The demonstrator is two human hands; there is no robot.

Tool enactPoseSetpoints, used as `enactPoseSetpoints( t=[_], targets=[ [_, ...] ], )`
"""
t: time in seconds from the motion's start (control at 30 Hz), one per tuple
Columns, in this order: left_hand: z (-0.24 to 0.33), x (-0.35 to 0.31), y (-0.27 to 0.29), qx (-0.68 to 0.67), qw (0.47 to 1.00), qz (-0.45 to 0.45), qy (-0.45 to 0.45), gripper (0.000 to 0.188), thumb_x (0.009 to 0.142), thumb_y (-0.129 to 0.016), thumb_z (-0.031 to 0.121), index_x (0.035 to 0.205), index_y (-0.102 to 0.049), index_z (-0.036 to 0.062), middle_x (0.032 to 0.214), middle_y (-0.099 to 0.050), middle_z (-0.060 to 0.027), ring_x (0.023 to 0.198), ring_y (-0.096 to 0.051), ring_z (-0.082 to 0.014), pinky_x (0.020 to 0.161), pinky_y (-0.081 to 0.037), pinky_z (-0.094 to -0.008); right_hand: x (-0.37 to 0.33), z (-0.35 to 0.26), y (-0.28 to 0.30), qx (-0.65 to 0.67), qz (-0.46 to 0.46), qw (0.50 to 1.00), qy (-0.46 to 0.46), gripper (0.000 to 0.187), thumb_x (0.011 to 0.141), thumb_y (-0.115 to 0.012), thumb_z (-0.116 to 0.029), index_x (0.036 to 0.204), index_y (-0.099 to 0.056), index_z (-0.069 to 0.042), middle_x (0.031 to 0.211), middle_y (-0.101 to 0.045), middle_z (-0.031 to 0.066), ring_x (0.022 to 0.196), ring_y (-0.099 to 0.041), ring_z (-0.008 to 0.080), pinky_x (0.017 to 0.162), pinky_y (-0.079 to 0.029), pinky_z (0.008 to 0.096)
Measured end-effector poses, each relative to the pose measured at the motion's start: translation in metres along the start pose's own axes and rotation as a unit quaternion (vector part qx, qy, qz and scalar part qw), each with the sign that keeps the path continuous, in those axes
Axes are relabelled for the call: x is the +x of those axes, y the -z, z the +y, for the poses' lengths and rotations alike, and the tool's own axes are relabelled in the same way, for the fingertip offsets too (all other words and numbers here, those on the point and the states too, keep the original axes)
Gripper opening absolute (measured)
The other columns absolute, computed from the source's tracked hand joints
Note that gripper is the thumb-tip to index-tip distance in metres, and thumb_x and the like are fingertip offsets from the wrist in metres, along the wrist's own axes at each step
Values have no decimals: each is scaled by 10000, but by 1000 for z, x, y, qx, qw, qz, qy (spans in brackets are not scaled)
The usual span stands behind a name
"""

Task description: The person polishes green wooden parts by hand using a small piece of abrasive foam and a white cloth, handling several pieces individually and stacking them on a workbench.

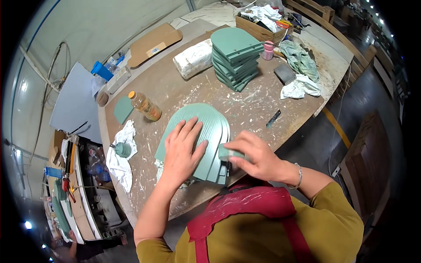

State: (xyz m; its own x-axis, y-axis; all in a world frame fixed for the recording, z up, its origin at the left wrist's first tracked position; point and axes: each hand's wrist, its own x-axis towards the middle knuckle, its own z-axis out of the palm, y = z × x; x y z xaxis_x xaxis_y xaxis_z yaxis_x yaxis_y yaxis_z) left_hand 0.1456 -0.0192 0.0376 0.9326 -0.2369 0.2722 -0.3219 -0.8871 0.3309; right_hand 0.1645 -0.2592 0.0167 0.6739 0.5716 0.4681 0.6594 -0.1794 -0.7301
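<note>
Green panels (pixel 211 130) under the left grip (pixel 182 147)

A white-flecked brown worktable (pixel 258 103) bears a crowded spread | near edge: fanned green panels (pixel 213 127) | left: white cloth (pixel 120 168), orange-capped bottle (pixel 147 107), rounded green piece (pixel 123 108) | far side: cardboard sheet (pixel 151 43), white wrapped bundle (pixel 193 59), tall panel stack (pixel 234 43), wooden box (pixel 254 28) | right: pink jar (pixel 268 51), green-stained rag (pixel 301 59), white rag (pixel 301 87), grey block (pixel 285 74), narrow dark tool (pixel 273 119)
</note>
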Motion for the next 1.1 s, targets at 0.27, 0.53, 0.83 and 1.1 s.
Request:
enactPoseSetpoints(
  t=[0.27, 0.53, 0.83, 1.1],
  targets=[
    [-24, 23, 9, 64, 993, -59, -80, 479, 947, -573, 301, 1390, -505, 132, 1489, -434, -87, 1377, -384, -348, 1110, -309, -488, 36, 45, 12, 1, 91, 996, -14, 366, 907, -648, -144, 1235, -568, -2, 1021, -580, 144, 917, -589, 283, 827, -481, 357],
    [-25, 19, -1, 74, 993, -79, -54, 501, 989, -494, 347, 1450, -440, 157, 1526, -398, -58, 1421, -332, -317, 1160, -222, -529, -10, -10, -14, 11, -49, 995, 86, 346, 866, -689, -179, 1156, -601, -10, 984, -555, 160, 888, -603, 332, 730, -509, 398],
    [-27, 21, -4, 56, 995, -68, -54, 488, 995, -492, 329, 1446, -449, 148, 1544, -382, -56, 1444, -292, -326, 1163, -199, -529, -16, -21, -36, -114, 45, 992, 16, 296, 851, -690, -162, 1094, -617, -10, 901, -547, 158, 803, -577, 325, 698, -486, 402],
    [-63, 33, 7, -28, 984, -40, -173, 504, 979, -535, 332, 1436, -458, 134, 1541, -378, -81, 1448, -269, -375, 1147, -242, -539, -21, -58, -33, -91, 123, 987, -54, 325, 845, -706, -144, 1120, -615, 5, 932, -569, 144, 836, -602, 292, 722, -502, 370]
  ],
)
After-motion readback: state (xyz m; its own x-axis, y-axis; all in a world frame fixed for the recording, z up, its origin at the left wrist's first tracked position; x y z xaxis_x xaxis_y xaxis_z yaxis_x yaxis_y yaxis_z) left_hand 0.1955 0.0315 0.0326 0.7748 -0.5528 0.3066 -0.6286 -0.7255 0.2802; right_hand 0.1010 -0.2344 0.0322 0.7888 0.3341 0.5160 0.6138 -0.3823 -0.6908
